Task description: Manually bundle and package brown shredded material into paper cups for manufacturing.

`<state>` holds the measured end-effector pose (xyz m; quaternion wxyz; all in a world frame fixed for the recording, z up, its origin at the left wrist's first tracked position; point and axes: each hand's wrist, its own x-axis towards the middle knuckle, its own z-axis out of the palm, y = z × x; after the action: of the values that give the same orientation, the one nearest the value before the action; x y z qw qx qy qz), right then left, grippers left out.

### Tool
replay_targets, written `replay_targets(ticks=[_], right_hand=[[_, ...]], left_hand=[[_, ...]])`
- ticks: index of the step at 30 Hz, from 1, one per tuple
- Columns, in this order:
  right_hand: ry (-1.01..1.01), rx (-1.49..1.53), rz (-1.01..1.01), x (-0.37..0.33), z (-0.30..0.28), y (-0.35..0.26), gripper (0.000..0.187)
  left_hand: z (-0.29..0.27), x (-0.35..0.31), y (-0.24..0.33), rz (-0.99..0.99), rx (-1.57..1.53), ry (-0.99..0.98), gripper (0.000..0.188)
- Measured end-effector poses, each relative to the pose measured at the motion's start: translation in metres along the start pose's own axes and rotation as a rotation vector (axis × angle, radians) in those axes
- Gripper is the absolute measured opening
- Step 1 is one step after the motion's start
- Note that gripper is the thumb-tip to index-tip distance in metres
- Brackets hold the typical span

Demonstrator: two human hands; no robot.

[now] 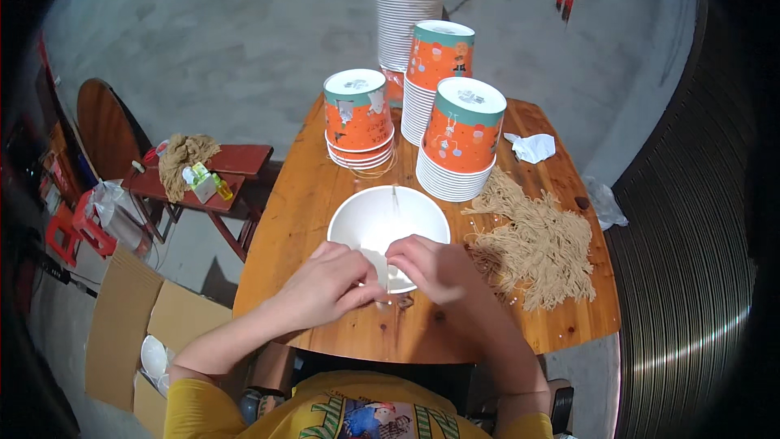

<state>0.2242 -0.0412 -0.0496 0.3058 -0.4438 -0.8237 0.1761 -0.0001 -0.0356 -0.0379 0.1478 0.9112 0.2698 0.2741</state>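
Note:
A white paper bucket (370, 213) stands on the wooden table in front of me, its open mouth facing up. At its near rim my left hand (331, 283) is closed, thumb and forefinger pinched together low by the rim. My right hand (429, 268) is closed too, its fingertips pinched just over the bucket's near right side. A thin tan string (388, 275) runs between the two hands, and a strand shows at the far rim. To the right lies a loose pile of tan strings (536, 248).
Upside-down stacks of orange and green paper buckets (463, 134) stand behind, with a tall white stack (406, 12) at the back. A crumpled white tissue (532, 147) lies at right. An open cardboard box (122, 325) and a red bench (244, 162) are on the left.

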Motion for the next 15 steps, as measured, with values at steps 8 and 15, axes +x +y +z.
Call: replay_targets(ticks=[8,15], right_hand=[[0.121,-0.015,0.021,0.003,0.011,-0.017,0.012],[0.223,-0.094,0.095,0.009,0.007,-0.017,0.010]], left_hand=[[0.031,0.004,0.004,-0.258,-0.098,0.275,0.009],[0.024,0.003,-0.008,-0.088,-0.149,0.109,0.012]])
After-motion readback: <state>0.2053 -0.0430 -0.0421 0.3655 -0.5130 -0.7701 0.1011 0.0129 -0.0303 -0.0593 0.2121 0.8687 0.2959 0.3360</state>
